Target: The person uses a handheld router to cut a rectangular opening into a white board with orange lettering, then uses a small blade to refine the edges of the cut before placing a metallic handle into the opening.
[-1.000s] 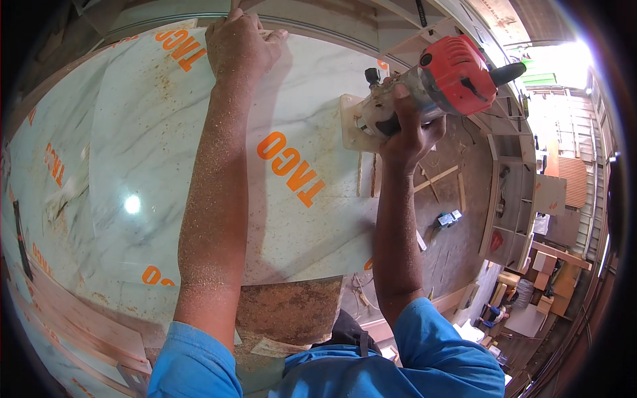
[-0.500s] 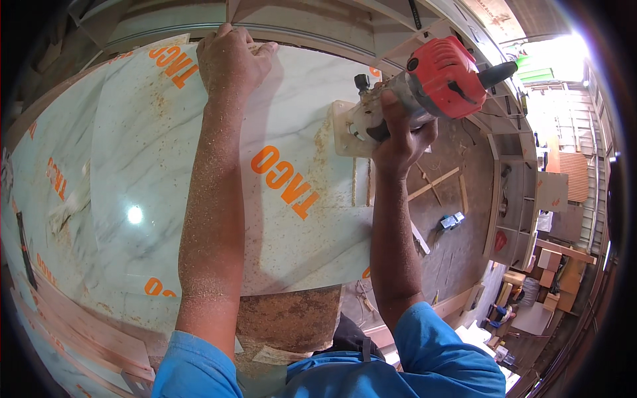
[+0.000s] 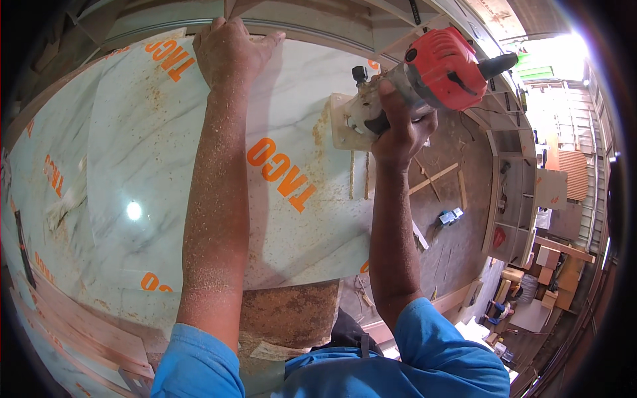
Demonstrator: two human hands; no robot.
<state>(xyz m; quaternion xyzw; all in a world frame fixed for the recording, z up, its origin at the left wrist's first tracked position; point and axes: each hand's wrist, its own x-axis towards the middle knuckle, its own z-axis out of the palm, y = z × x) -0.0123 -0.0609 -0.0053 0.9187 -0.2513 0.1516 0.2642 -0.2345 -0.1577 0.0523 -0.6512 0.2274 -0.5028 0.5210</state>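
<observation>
A trim router (image 3: 405,86) with a red motor housing, black cord end and clear square base lies tilted at the panel's right edge. My right hand (image 3: 405,129) is wrapped round its lower body, the thumb along the near side. Under it lies a white marble-patterned panel (image 3: 312,245) with orange print and scattered sawdust. Two narrow parallel slots (image 3: 359,176) run toward me just below the router base. At the panel's far edge, my left hand (image 3: 232,53) presses down with its fingers curled over the edge and its thumb stretched to the right. Sawdust covers both forearms.
Beyond the panel stand open cabinet frames (image 3: 312,20). To the right, on the grey floor, lie wood strips (image 3: 434,180) and a small blue-and-white object (image 3: 450,217). Shelving (image 3: 511,199) stands farther right. Long boards (image 3: 79,322) lie at lower left; a person (image 3: 497,312) is far off at right.
The router and my right hand have shifted slightly left and up in view. My left thumb is stretched farther out to the right, and the left hand stays at the far edge.
</observation>
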